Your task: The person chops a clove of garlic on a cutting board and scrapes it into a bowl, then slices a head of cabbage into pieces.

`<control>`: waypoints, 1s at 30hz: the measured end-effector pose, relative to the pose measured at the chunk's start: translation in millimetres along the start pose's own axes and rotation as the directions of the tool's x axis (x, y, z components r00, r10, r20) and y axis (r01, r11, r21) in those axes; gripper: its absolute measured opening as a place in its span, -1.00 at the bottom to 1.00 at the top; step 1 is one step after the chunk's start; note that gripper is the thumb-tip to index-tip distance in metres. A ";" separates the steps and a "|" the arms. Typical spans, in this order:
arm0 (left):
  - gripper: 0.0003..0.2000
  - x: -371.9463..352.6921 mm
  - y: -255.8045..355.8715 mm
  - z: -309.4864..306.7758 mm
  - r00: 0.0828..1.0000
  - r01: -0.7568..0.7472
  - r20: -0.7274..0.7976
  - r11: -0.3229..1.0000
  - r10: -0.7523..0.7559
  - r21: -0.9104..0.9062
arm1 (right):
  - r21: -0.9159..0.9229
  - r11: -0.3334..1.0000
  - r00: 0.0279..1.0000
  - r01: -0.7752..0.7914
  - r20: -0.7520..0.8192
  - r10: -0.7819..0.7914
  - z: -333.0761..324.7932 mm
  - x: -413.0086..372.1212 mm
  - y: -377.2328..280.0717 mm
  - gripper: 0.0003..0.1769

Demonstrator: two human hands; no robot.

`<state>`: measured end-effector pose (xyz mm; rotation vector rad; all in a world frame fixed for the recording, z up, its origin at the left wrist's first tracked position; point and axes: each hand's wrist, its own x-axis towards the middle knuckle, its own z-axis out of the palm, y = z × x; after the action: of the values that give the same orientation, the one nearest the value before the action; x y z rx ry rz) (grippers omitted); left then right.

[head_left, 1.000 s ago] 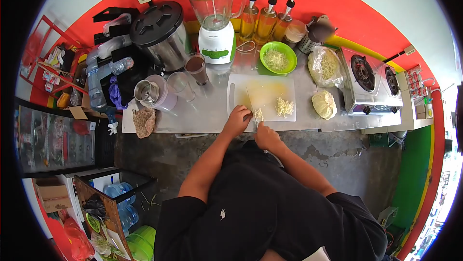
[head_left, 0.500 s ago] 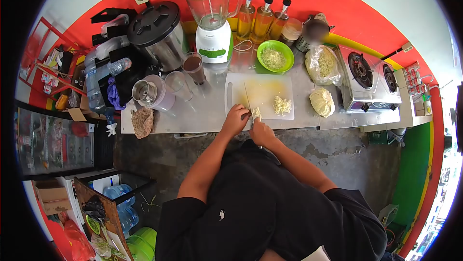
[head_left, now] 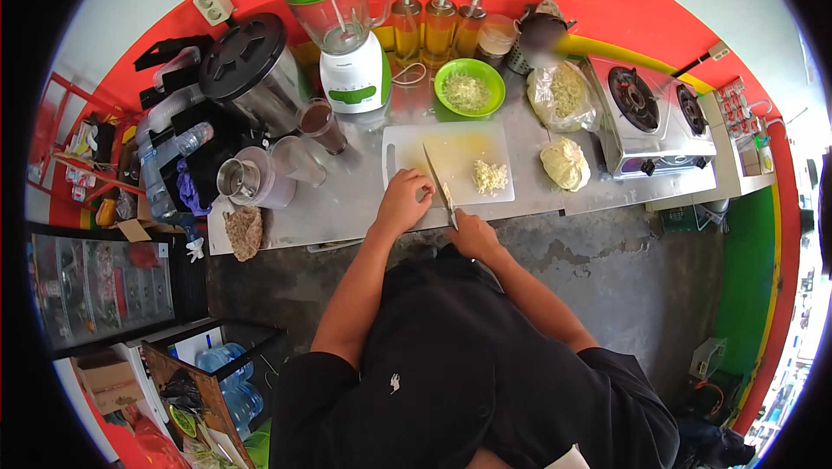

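My right hand is wrapped round the handle of a knife, whose blade points away across the white cutting board. Left of the blade, my left hand rests at the board's near edge with its fingers curled; what they hold, if anything, is too small to tell. A few pale shreds lie along the blade. To the right on the board is a small heap of chopped pale vegetable. Behind the board stands a green bowl with pale shreds in it.
A pale cabbage-like piece and a plastic bag of shreds lie right of the board, before a gas stove. A blender, pump bottles, a brown-filled cup and a steel container stand behind and left.
The camera view has shifted, so the counter appears further left. My left hand has moved slightly away from the blade, and more of the knife shows.
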<state>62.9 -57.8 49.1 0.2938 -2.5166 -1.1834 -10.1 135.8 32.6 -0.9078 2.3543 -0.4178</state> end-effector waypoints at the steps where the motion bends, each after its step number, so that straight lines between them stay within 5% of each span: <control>1: -0.91 1.0 -0.2 2.4 0.999 0.003 0.041 1.000 -0.003 0.017 | -0.001 1.000 1.000 -0.027 -0.015 0.027 -3.8 -0.2 5.9 -0.57; 8: -0.70 7.8 -1.3 18.5 0.944 -0.223 0.280 0.964 0.177 0.143 | 0.032 0.990 0.986 -0.135 -0.099 0.137 -27.8 7.5 42.6 -0.59; 17: -0.87 9.1 -24.2 22.0 0.795 -0.561 0.451 0.774 0.406 0.293 | 0.152 0.982 0.975 -0.116 -0.173 0.142 -43.8 -7.1 42.8 -0.60; 23: -0.87 11.1 -22.9 27.1 0.745 -0.651 0.450 0.685 0.492 0.328 | 0.068 0.998 0.995 -0.008 -0.102 0.014 -34.9 -12.2 50.6 -0.61; 28: -0.93 9.0 -21.2 45.9 0.827 -0.534 0.370 0.798 0.423 0.280 | 0.074 0.989 0.973 -0.127 -0.184 0.138 -40.9 -18.5 63.8 -0.59; 30: -0.90 12.5 -14.5 54.4 0.961 -0.225 0.179 0.972 0.210 0.072 | 0.123 0.986 0.973 -0.109 -0.192 0.131 -42.9 -22.2 67.1 -0.59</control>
<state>30.7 -32.7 8.4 -0.0657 -2.6710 -1.0481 -57.2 202.9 43.6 -0.6948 2.5228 -0.6094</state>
